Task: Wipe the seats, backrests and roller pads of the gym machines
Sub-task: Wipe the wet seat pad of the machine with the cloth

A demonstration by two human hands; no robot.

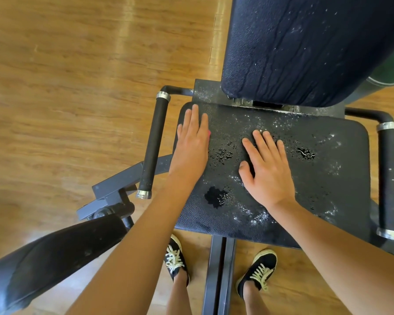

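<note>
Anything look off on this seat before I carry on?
Yes. The seat pad is wet: beaded puddles and white specks lie across it, and runs streak the backrest. The left hand and right hand rest flat on it; only a pink sliver shows by the left.

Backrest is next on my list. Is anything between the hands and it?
Nothing visible. Both the left hand and right hand lie flat on the wet seat, and the backrest rises just beyond its far edge, with only droplets in between.
</note>
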